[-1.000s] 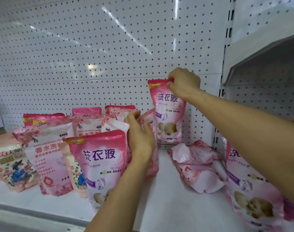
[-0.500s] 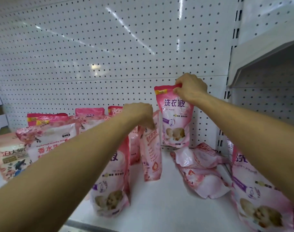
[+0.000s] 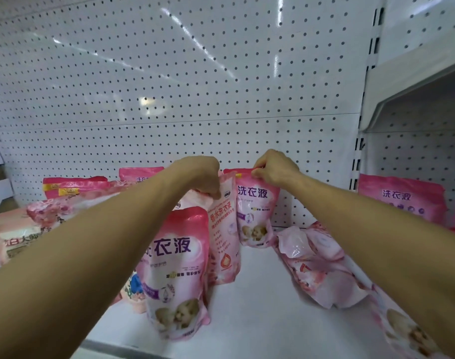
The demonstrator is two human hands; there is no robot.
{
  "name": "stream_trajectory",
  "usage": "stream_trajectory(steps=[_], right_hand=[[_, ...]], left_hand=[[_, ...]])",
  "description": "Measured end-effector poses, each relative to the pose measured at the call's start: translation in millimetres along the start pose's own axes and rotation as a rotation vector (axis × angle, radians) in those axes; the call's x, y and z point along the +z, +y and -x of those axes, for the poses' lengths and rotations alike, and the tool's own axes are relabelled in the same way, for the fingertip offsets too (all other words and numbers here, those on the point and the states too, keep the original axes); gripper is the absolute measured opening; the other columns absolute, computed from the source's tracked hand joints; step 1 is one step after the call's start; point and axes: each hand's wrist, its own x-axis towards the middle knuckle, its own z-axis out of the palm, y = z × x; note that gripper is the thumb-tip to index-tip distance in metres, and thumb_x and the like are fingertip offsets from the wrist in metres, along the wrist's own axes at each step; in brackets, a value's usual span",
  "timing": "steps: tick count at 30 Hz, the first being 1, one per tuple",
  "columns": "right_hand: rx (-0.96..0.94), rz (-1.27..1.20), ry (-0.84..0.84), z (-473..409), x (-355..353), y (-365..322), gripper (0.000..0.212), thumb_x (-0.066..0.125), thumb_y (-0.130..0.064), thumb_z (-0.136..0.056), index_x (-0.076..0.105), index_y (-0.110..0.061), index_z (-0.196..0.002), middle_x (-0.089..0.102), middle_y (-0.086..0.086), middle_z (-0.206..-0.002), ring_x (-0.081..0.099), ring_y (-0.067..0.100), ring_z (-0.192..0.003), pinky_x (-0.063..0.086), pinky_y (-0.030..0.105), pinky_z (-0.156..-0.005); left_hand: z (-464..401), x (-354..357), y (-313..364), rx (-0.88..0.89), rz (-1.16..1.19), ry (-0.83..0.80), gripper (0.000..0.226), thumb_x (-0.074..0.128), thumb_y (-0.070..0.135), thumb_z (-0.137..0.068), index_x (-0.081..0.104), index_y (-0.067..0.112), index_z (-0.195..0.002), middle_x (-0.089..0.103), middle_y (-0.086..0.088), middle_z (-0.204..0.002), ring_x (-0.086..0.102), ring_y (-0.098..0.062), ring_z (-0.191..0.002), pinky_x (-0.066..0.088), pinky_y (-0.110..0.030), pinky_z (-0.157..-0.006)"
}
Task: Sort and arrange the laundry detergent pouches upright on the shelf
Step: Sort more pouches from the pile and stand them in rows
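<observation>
Since a second ago our left hand (image 3: 204,181) has reached back — now pinching a leaning pouch (image 3: 222,229) by its top, beside the puppy pouch (image 3: 254,216) our right hand (image 3: 274,168) pinches at the shelf (image 3: 260,307) back. Soft, sloshy bags — we'd grip the stiff top seal.

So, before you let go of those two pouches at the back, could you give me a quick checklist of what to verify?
1. Left hand grips the top of the floral pouch: ok.
2. Right hand pinches the top of the puppy pouch: ok.
3. Puppy pouch upright against the pegboard: ok.
4. Floral pouch upright: not ok, it leans.
5. Floral pouch's base flat on the shelf: cannot tell.
6. Pouches lying flat at the right are stood up: not ok.
</observation>
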Motion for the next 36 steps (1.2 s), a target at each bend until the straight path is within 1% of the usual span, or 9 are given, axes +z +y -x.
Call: stream_trajectory(steps=[4, 8, 12, 14, 17, 21, 27, 32, 36], right_hand=[[-0.005, -0.032, -0.066, 2.2, -6.1, -2.1, 0.025, 0.061, -0.017, -0.092, 0.071, -0.013, -0.114, 0.069, 0.006, -0.118, 0.064, 0.024, -0.107, 0.051, 0.040, -0.096], [-0.028, 0.043, -0.174, 15.7, -35.3, -4.3, 0.052, 0.064, -0.027, -0.092, 0.048, -0.017, -0.140, 0.050, 0.006, -0.142, 0.052, 0.024, -0.124, 0.042, 0.030, -0.097], [-0.070, 0.100, -0.207, 42.8, -68.3, -0.1, 0.024, 0.065, -0.029, -0.089, 0.065, -0.025, -0.113, 0.062, 0.000, -0.123, 0.060, 0.018, -0.105, 0.048, 0.031, -0.089], [-0.066, 0.127, -0.204, 56.7, -80.2, 4.6, 0.009, 0.064, -0.025, -0.089, 0.067, -0.028, -0.097, 0.063, -0.005, -0.107, 0.061, 0.017, -0.094, 0.047, 0.029, -0.080], [-0.014, 0.167, -0.158, 77.2, -94.5, 13.0, 0.033, 0.064, -0.034, -0.090, 0.063, -0.022, -0.121, 0.061, -0.003, -0.116, 0.062, 0.017, -0.098, 0.050, 0.033, -0.089], [-0.016, 0.205, -0.090, 108.4, -105.5, 22.4, 0.030, 0.062, -0.037, -0.092, 0.065, -0.025, -0.118, 0.064, -0.001, -0.117, 0.062, 0.016, -0.096, 0.048, 0.032, -0.086], [-0.006, 0.230, -0.062, 137.4, -94.6, 22.4, 0.019, 0.058, -0.032, -0.093, 0.069, -0.028, -0.108, 0.068, -0.004, -0.108, 0.064, 0.017, -0.096, 0.053, 0.038, -0.088], [-0.018, 0.229, -0.075, 140.2, -85.7, 24.5, 0.022, 0.055, -0.024, -0.095, 0.070, -0.021, -0.111, 0.068, -0.002, -0.115, 0.059, 0.013, -0.089, 0.046, 0.028, -0.079], [-0.012, 0.190, -0.129, 141.3, -75.5, 18.7, 0.025, 0.052, -0.017, -0.097, 0.068, -0.018, -0.117, 0.067, 0.003, -0.118, 0.058, 0.014, -0.090, 0.042, 0.026, -0.078]], left_hand=[[16.4, -9.0, 1.3, 0.013, 0.071, 0.003, 0.021, 0.069, 0.024, -0.089, 0.074, 0.007, -0.100, 0.065, 0.002, -0.073, 0.058, -0.015, -0.066, 0.046, -0.025, -0.064], [36.9, -15.7, 19.7, 0.053, 0.020, 0.204, 0.038, 0.067, 0.040, -0.089, 0.066, 0.017, -0.119, 0.070, 0.001, -0.113, 0.064, -0.022, -0.104, 0.049, -0.042, -0.096], [57.7, 0.0, 60.9, 0.300, 0.210, 0.478, 0.034, 0.062, 0.038, -0.092, 0.062, 0.026, -0.124, 0.068, 0.005, -0.115, 0.063, -0.019, -0.105, 0.050, -0.043, -0.093], [55.8, 24.8, 85.3, 0.411, 0.353, 0.452, 0.026, 0.059, 0.026, -0.094, 0.065, 0.026, -0.119, 0.070, 0.005, -0.110, 0.064, -0.018, -0.100, 0.053, -0.041, -0.088], [38.7, 77.6, 111.7, 0.457, 0.307, 0.235, 0.040, 0.053, 0.006, -0.094, 0.060, 0.026, -0.128, 0.064, 0.002, -0.127, 0.059, -0.020, -0.114, 0.051, -0.042, -0.095], [11.8, 133.5, 120.8, 0.481, 0.193, 0.151, 0.061, 0.054, -0.003, -0.088, 0.049, 0.027, -0.141, 0.051, 0.001, -0.145, 0.046, -0.022, -0.131, 0.046, -0.040, -0.101], [-1.2, 143.3, 126.7, 0.465, 0.182, 0.396, 0.019, 0.058, 0.013, -0.090, 0.067, 0.023, -0.104, 0.068, -0.001, -0.105, 0.062, -0.024, -0.099, 0.044, -0.031, -0.088], [20.4, 144.5, 118.4, 0.455, 0.060, 0.451, 0.021, 0.047, 0.008, -0.087, 0.055, 0.027, -0.091, 0.068, 0.000, -0.083, 0.061, -0.021, -0.078, 0.028, -0.036, -0.110], [54.8, 143.5, 105.4, 0.448, 0.084, 0.537, 0.021, 0.048, 0.006, -0.084, 0.058, 0.024, -0.093, 0.069, 0.001, -0.084, 0.062, -0.023, -0.077, 0.031, -0.036, -0.108]])
